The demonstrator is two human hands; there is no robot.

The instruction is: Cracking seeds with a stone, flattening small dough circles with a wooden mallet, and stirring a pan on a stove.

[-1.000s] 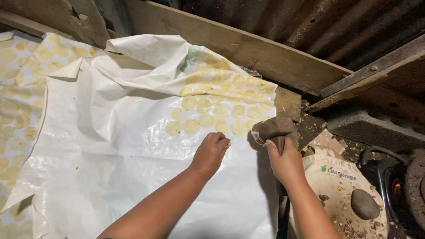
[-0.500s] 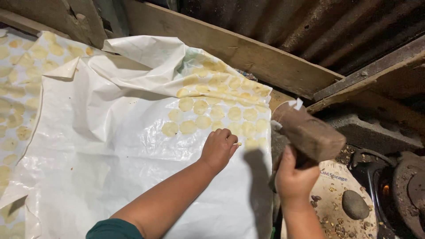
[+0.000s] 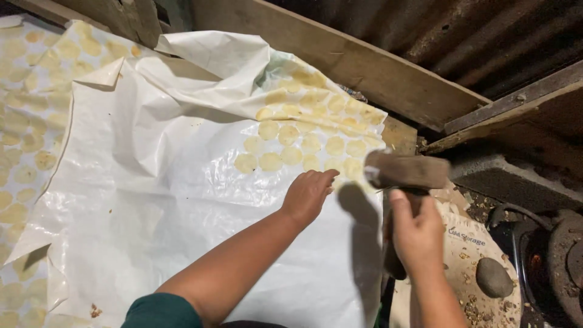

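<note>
The right hand (image 3: 418, 234) was clenched around the handle of a wooden mallet (image 3: 405, 171), whose blocky brown head hung just off the right edge of the white plastic sheet (image 3: 182, 200), raised slightly above it and casting a shadow on the plastic. The left hand (image 3: 308, 194) lay flat on that sheet with fingers released and spread, pressing down beside the nearest of the pale yellow discs (image 3: 291, 146) sandwiched under the plastic. The mallet looked dense and stiff, heavy at the head, so it was best taken low on the handle, as it was held here. The sheet looked thin, slick and crinkly, prone to sliding unless pinned by a palm. The discs seemed soft and easily squashed or torn, better left under the film than picked at. Beyond the sheet's far edge ran a wooden plank (image 3: 364, 67); to the sheet's right, lower down, a rounded grey stone (image 3: 493, 277) rested on a littered sack (image 3: 467, 243). Most of the mallet handle was hidden inside the fist. How many discs lay beneath the folded-over top flap could not be made out, and the dark machinery at the far right was cut off by the frame.
</note>
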